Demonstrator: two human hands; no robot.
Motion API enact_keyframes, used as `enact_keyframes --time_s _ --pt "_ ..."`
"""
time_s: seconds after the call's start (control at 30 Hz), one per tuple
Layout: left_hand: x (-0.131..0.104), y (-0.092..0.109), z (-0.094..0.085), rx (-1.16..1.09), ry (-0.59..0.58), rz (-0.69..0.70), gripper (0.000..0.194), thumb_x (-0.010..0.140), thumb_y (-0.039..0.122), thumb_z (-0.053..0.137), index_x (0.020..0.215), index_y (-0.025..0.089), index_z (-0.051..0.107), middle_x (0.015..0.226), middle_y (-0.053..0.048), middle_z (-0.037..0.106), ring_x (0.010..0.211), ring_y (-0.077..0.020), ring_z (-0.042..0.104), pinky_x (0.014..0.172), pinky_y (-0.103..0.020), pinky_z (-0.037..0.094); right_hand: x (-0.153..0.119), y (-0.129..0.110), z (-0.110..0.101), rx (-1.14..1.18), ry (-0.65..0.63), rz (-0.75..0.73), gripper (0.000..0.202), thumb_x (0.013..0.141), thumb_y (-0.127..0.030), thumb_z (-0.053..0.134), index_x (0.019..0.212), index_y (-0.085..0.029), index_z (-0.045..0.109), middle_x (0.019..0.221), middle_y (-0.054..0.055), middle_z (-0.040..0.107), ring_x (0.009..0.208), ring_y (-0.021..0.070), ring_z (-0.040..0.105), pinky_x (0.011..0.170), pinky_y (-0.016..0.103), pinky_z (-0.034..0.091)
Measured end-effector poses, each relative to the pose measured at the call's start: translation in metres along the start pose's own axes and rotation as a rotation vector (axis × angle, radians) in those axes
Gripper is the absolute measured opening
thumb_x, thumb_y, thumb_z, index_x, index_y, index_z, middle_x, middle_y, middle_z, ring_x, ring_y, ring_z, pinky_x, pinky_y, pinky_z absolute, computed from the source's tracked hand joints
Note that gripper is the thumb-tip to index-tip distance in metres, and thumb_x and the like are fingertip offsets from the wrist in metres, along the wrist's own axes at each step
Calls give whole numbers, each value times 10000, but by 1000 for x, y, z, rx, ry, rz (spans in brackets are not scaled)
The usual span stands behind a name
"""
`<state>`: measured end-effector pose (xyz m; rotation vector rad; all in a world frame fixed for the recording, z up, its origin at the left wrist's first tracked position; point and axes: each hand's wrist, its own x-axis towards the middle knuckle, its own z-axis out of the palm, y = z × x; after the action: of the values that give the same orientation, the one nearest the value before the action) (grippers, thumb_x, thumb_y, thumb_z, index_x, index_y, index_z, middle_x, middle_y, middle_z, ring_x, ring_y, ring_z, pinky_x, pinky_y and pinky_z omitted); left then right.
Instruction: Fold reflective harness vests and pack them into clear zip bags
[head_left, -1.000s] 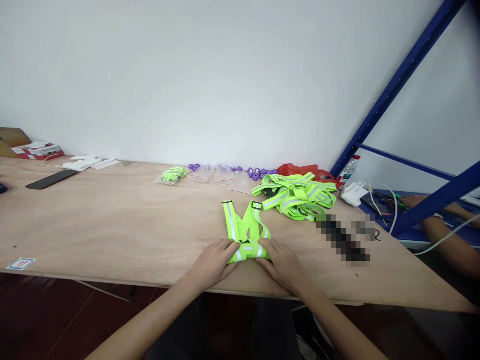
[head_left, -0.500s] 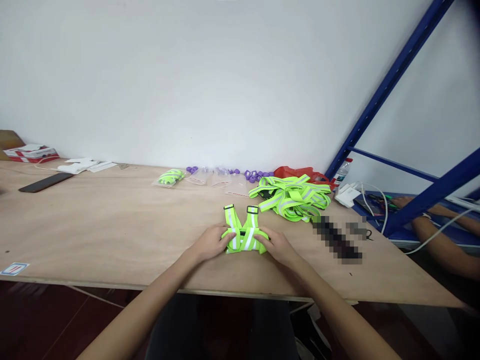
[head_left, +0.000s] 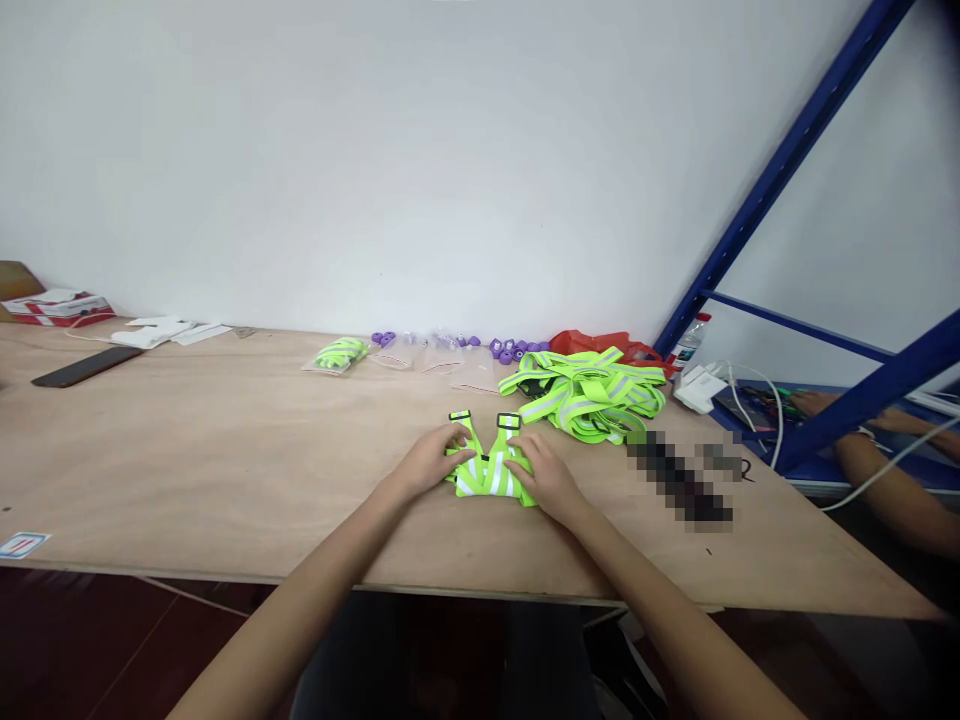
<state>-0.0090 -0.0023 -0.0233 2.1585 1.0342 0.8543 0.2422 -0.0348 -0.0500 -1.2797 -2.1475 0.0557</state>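
A folded neon-yellow reflective vest made of straps lies on the table in front of me, its two buckled strap ends pointing away. My left hand grips its left side, thumb on top near the left strap. On the right side my right hand has its thumb and fingers bent around the folded straps. What lies under the fingers is hidden. Beyond my right hand rests a tangled pile of similar reflective straps.
On the wooden table, a bagged vest, clear plastic bags and purple pieces lie near the wall. A red bag, bottle and blue frame are right. A co-worker's arm shows beyond.
Both hands have shifted slightly away from me along the vest's sides, towards its straps. The folded bundle looks a little more compact at its left side.
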Motion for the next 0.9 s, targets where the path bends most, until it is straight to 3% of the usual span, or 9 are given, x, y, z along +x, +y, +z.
enact_keyframes --time_s 0.07,0.13,0.23,0.37,0.43,0.53,0.63,0.73,0.9 --pt "0 5 -3 137 2 89 217 950 400 569 969 202 654 1024 -69 682 965 -210 632 849 -306 487 2 -3 -1 -48 1 -84 209 1009 -308 461 1050 -223 648 1035 98 650 982 251 616 859 389 508" --pt "0 12 -6 306 -52 138 278 987 397 514 862 200 666 948 -77 693 949 -223 631 857 -319 472 3 -5 -1 -91 -29 -156 250 1024 -276 425 947 -218 655 954 91 664 904 242 611 810 375 496" --pt "-7 27 -6 502 -152 92 455 1026 465 400 776 192 664 805 -86 691 823 -235 643 813 -345 471 4 -4 0 -121 -50 -191 303 1036 -256 398 867 -218 647 853 74 671 831 227 602 748 346 475" --pt "-24 43 10 641 -126 98 427 1008 515 402 1027 171 654 1003 -134 681 951 -297 635 866 -413 474 3 -5 2 -132 -38 -195 336 1038 -247 389 825 -221 647 805 71 674 802 220 612 734 340 472" --pt "-31 44 20 678 -80 103 437 1003 513 409 1155 153 605 1162 -172 634 1067 -329 598 923 -457 460 0 -7 0 -123 -51 -195 326 1035 -252 389 868 -215 667 840 83 691 830 225 626 766 352 489" --pt "-35 37 30 705 -65 76 500 1000 537 392 1240 126 547 1261 -208 590 1156 -360 562 983 -518 428 -9 -10 -7 -87 -104 -178 245 1003 -323 488 1104 -190 667 1046 119 715 977 256 647 857 395 519" --pt "-31 26 33 693 -65 99 562 970 597 421 1263 126 513 1373 -232 535 1345 -399 439 1079 -575 344 -18 -11 -16 -79 -190 -160 459 928 -416 623 1315 -174 575 1250 151 663 1136 292 618 944 440 520" --pt "-23 16 32 669 -78 132 622 894 687 499 1197 144 525 1443 -242 481 1449 -413 301 1124 -568 304 -20 -8 -22 -59 -268 -143 568 885 -432 683 1374 -188 528 1304 148 638 1194 294 598 980 446 515" --pt "-12 10 29 622 -125 139 617 803 702 616 1133 190 517 1247 -191 612 1249 -402 522 1023 -527 406 -15 3 -21 -32 -267 -191 457 931 -358 626 1357 -212 552 1293 135 656 1156 283 627 957 442 533"
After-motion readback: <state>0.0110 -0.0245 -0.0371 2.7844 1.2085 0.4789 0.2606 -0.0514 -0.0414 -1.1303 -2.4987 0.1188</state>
